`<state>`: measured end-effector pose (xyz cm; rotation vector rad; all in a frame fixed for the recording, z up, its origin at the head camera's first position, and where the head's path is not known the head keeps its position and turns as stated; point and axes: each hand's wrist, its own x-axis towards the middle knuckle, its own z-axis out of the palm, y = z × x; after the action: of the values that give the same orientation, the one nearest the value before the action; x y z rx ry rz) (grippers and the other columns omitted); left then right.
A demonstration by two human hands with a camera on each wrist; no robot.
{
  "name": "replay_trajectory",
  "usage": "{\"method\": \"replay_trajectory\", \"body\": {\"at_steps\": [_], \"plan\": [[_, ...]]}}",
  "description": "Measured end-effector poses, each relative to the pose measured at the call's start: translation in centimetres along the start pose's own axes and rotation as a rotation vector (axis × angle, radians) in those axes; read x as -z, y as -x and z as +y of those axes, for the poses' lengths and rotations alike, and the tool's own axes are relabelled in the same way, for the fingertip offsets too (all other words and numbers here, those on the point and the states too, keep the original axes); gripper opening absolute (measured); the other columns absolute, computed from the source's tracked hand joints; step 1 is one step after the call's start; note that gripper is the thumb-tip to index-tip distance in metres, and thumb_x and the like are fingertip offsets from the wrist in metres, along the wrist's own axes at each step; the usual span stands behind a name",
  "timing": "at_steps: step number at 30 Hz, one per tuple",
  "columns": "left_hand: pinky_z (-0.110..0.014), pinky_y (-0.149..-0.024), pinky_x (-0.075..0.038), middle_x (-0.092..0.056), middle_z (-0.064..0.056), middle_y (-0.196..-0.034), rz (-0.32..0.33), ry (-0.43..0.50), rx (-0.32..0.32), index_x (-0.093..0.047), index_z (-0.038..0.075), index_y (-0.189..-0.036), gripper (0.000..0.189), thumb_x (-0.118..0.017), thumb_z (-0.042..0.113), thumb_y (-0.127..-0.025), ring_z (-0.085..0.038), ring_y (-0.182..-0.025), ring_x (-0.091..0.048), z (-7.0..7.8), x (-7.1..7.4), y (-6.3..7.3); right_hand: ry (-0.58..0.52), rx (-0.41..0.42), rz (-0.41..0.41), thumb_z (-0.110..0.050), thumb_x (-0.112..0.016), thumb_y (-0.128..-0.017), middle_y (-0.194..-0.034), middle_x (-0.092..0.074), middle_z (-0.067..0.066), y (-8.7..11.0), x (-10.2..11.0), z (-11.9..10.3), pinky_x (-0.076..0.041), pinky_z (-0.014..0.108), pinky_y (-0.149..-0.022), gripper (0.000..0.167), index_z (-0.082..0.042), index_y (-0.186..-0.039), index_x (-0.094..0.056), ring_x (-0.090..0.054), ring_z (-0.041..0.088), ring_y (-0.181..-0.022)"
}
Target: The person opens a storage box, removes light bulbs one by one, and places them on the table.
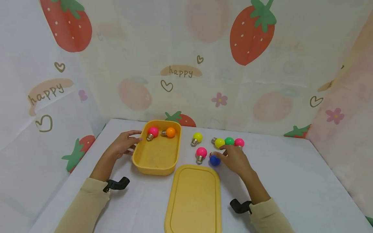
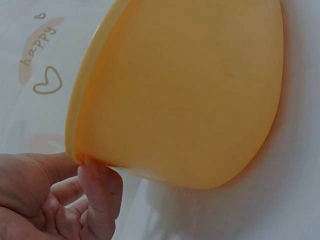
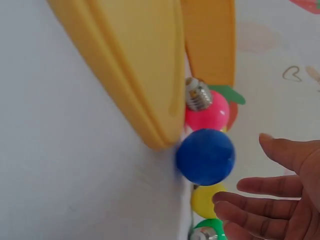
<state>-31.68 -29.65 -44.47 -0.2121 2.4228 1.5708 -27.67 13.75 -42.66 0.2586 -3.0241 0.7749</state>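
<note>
At the left edge of a yellow plastic box (image 1: 157,158), my left hand (image 1: 123,144) pinches the rim with its fingertips; the left wrist view shows the box wall (image 2: 185,100) close up. A pink light bulb (image 1: 153,131) and an orange light bulb (image 1: 170,132) lie inside the box, near its far end. My right hand (image 1: 234,158) reaches over a blue light bulb (image 1: 215,160), thumb and fingers spread apart. In the right wrist view a gap shows between these fingers (image 3: 275,187) and the blue bulb (image 3: 206,157).
A yellow lid (image 1: 193,200) lies flat in front of the box. Right of the box are a yellow bulb (image 1: 197,137) and a pink bulb (image 1: 201,152). Beyond my right hand sit another yellow bulb (image 1: 220,143), a green bulb (image 1: 229,141) and a pink bulb (image 1: 239,142). Printed cloth hangs behind the table.
</note>
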Motion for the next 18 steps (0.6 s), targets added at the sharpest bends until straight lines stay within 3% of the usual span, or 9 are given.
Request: {"method": "replay_trajectory", "body": {"at_steps": [4, 10, 18], "plan": [[-0.031, -0.072, -0.060, -0.062, -0.019, -0.127, -0.001, 0.003, 0.002, -0.040, 0.015, -0.156, 0.058, -0.060, 0.030, -0.103, -0.024, -0.087, -0.061, 0.0, 0.0, -0.1, 0.008, 0.048, 0.026, -0.033, -0.071, -0.095, -0.091, -0.069, 0.010, 0.3, 1.3, -0.1, -0.054, 0.029, -0.056, 0.044, 0.000, -0.125, -0.069, -0.061, 0.020, -0.074], [-0.031, -0.071, -0.060, -0.062, -0.019, -0.126, 0.010, -0.001, 0.003, -0.040, 0.015, -0.156, 0.058, -0.059, 0.030, -0.103, -0.024, -0.086, -0.061, -0.2, 0.0, -0.3, 0.006, 0.096, 0.067, -0.031, -0.069, -0.097, -0.097, -0.073, 0.013, 1.0, 3.2, -0.4, -0.058, 0.039, -0.067, 0.040, -0.001, -0.123, -0.069, -0.068, 0.028, -0.087], [-0.030, -0.070, -0.059, -0.063, -0.018, -0.124, -0.003, -0.006, 0.002, -0.039, 0.014, -0.156, 0.059, -0.060, 0.030, -0.103, -0.023, -0.085, -0.061, 0.1, 0.0, -0.1, -0.058, 0.150, 0.087, -0.031, -0.069, -0.097, -0.098, -0.075, 0.010, 2.7, 4.3, -2.0, -0.058, 0.036, -0.065, 0.038, -0.003, -0.123, -0.070, -0.071, 0.026, -0.088]]}}
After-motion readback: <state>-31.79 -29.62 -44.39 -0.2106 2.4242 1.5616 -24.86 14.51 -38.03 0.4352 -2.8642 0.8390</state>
